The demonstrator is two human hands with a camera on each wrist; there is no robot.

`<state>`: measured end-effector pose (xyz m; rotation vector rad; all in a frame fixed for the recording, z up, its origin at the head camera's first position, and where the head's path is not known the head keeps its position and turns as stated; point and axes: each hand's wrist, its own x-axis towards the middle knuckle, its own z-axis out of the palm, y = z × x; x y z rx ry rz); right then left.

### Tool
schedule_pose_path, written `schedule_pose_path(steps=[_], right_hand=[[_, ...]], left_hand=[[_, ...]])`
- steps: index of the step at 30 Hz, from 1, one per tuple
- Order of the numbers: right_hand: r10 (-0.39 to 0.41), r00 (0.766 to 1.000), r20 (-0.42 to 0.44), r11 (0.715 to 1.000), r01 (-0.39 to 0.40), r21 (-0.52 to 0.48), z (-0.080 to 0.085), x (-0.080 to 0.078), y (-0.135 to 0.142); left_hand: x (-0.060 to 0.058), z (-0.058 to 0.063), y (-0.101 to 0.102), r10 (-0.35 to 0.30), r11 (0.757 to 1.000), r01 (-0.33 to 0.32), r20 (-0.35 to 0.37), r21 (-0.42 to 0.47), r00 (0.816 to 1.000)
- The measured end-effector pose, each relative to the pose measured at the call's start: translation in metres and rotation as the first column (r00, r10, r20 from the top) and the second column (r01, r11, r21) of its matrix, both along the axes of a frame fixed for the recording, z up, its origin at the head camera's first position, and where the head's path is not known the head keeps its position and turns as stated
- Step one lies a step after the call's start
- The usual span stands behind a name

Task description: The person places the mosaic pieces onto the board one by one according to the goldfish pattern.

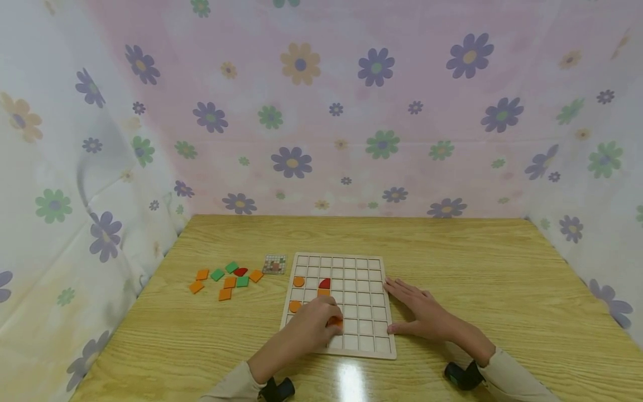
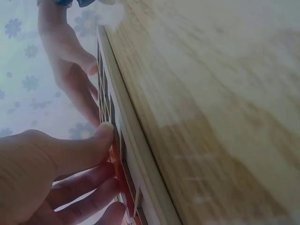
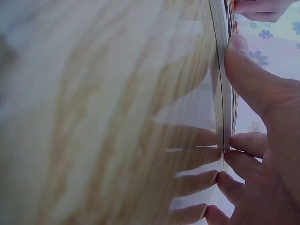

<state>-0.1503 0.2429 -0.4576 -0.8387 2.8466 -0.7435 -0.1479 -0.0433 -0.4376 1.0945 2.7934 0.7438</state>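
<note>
A wooden grid board (image 1: 361, 353) lies flat on the table. Over its lower left part, my left hand (image 1: 313, 324) has curled fingers and thumb around an orange tile (image 1: 337, 323) at the grid; in the left wrist view the thumb and fingertips meet at orange-red pieces (image 2: 123, 176). Just beyond that hand, a red quarter-round tile (image 1: 325, 283) and an orange tile (image 1: 324, 292) sit in cells. Two orange round tiles (image 1: 298, 282) occupy cells near the left edge. My right hand (image 1: 427, 315) rests with fingers spread, fingertips and thumb against the board's right edge.
Left of the board lie several loose orange tiles (image 1: 224, 294), several green tiles (image 1: 217, 274) and a red piece (image 1: 240, 272). A small patterned card (image 1: 274, 264) is beside the board's far left corner. Flowered cloth (image 1: 341, 123) encloses the back and sides of the table.
</note>
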Motion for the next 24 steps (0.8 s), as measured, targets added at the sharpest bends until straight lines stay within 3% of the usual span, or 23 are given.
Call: schedule_pose_path(steps=[5, 11, 18, 24], right_hand=[[0.001, 1.000, -0.003, 1.000, -0.001, 0.003, 0.000, 0.000, 0.000], [-0.001, 1.000, 0.006, 1.000, 0.001, -0.006, -0.001, 0.000, 0.000], [0.002, 1.000, 0.005, 1.000, -0.002, -0.012, -0.001, 0.000, 0.000], [0.006, 1.000, 0.001, 1.000, -0.006, -0.010, 0.000, 0.000, 0.000]], left_hand=[[-0.003, 0.001, -0.009, -0.003, 0.998, 0.002, 0.013, 0.061, 1.000], [-0.011, 0.009, -0.033, 0.046, 0.995, -0.046, -0.007, 0.088, 0.999], [-0.016, 0.016, -0.067, 0.164, 0.982, -0.161, -0.024, 0.101, 0.986], [-0.022, 0.017, -0.095, 0.263, 0.957, -0.263, 0.019, 0.121, 0.965]])
